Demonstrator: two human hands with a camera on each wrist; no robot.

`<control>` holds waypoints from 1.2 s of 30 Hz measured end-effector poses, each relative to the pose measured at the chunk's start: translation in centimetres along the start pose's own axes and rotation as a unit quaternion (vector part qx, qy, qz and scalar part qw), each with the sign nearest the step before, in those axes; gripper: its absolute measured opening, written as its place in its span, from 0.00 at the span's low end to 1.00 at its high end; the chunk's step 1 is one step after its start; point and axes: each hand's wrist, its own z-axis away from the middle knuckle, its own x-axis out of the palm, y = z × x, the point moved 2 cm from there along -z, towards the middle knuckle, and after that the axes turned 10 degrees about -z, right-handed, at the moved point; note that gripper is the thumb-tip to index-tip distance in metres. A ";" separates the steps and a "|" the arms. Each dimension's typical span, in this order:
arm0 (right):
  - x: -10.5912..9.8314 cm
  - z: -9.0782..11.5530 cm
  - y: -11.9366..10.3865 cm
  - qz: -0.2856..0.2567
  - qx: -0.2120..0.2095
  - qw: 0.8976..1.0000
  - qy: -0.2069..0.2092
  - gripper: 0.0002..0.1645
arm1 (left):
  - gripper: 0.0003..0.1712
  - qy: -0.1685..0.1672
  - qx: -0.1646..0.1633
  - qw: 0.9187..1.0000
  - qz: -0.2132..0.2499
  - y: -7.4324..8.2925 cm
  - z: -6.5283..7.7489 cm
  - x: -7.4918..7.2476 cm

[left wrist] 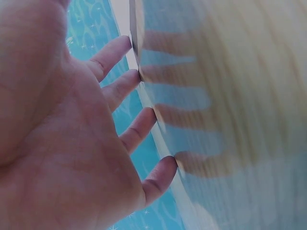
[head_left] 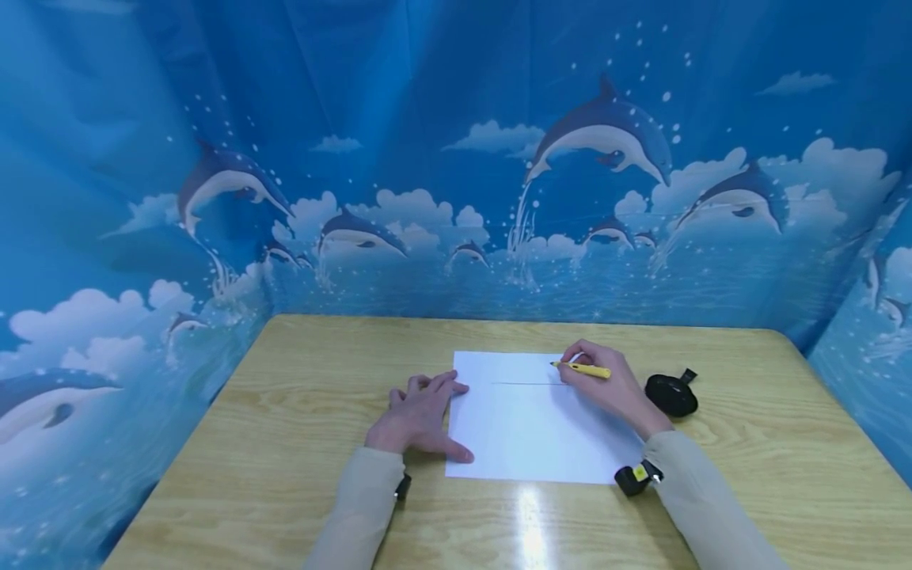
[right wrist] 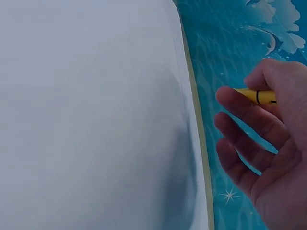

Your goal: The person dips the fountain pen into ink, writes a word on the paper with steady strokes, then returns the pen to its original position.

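A white sheet of paper [head_left: 513,435] lies on the wooden table, with one thin dark horizontal line [head_left: 527,384] across its upper part. My left hand [head_left: 423,416] rests spread at the sheet's left edge, thumb and fingertips pressing down there. In the left wrist view its fingers [left wrist: 139,129] are apart and touch the surface at their tips. My right hand [head_left: 606,384] pinches a yellow pen [head_left: 591,370] over the sheet's upper right, the dark tip pointing left, above the line's right end. The right wrist view shows the pen [right wrist: 264,97] between thumb and forefinger, other fingers loosely bent.
A small round black object [head_left: 671,395] with a short tab lies on the table [head_left: 313,412] just right of my right hand. Behind and beside the table hangs a blue curtain [head_left: 427,158] printed with dolphins and clouds.
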 end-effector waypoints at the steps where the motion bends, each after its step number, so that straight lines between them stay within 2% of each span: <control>1: 0.1 -0.2 0.0 0.000 0.004 1.000 -0.002 0.09 | 0.60 0.000 0.001 1.000 0.001 0.0 0.0 0.0; 4: 0.5 -0.9 0.1 -0.005 0.012 1.000 -0.005 0.09 | 0.60 -0.001 0.001 1.000 0.002 0.0 0.0 0.0; 12: 1.1 -2.1 0.4 -0.019 0.000 1.000 -0.010 0.09 | 0.60 0.000 0.002 1.000 0.002 -0.1 -0.1 0.0; 24: 1.3 -2.6 0.8 -0.019 0.020 0.999 -0.017 0.08 | 0.59 0.000 0.005 1.000 -0.002 0.0 0.1 -0.1; 36: 1.4 -2.7 0.9 -0.018 0.020 0.999 -0.018 0.08 | 0.59 0.000 0.004 1.000 0.001 0.0 0.1 -0.2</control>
